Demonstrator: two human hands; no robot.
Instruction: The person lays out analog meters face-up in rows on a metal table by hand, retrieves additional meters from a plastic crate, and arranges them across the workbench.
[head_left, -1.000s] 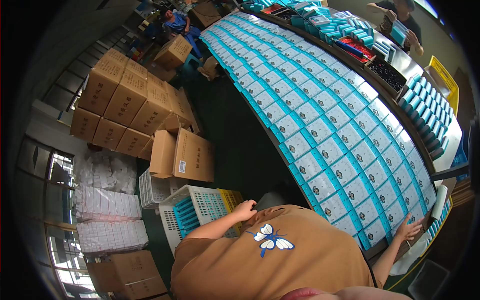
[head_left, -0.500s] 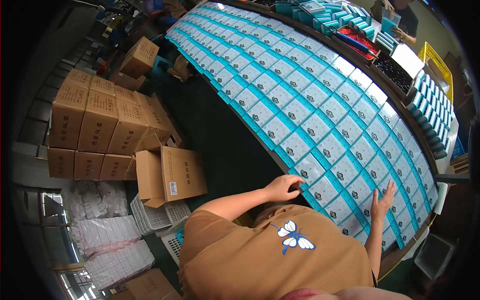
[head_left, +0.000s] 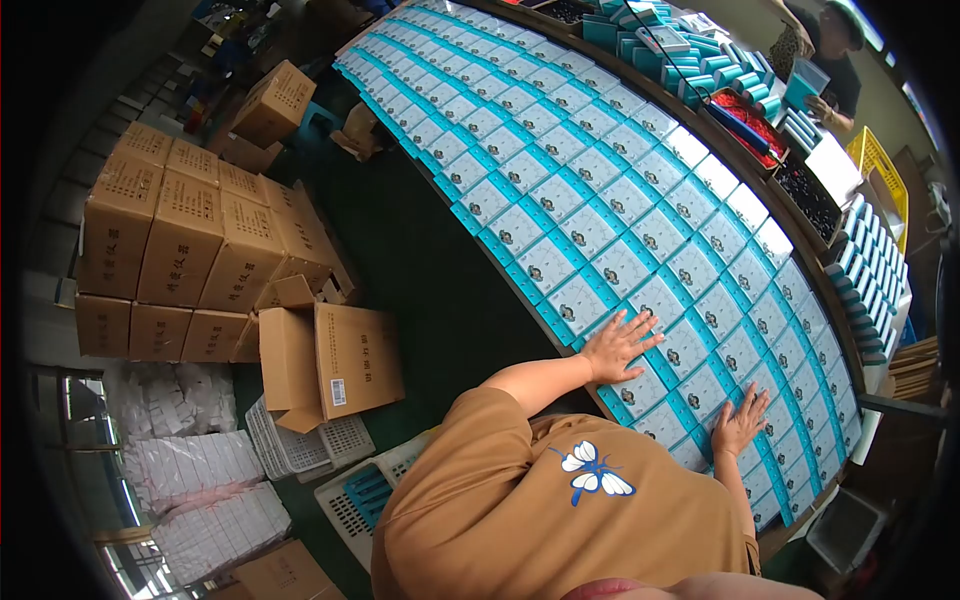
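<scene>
Rows of white-topped teal boxes (head_left: 610, 265) cover the long table, each bearing a small dark round print. Near the table's front edge my left hand (head_left: 620, 347) rests on the boxes, palm down, its fingers spread and holding nothing. To its right, my right hand (head_left: 741, 426) lies on the boxes too, with fingers apart and nothing in its grasp. Both hands touch the box tops and are apart from each other.
Stacked cardboard cartons (head_left: 180, 235), an open carton (head_left: 360, 360) and white crates (head_left: 345, 500) stand at left. Beyond the table are a red tray (head_left: 745, 125), a tray of black parts (head_left: 808, 200) and teal pieces (head_left: 870, 270). Another person (head_left: 835, 65) holds a teal piece there.
My left hand has come from beside my body onto the boxes and opened out. My right hand has moved left from the table's right end. The view has shifted.
</scene>
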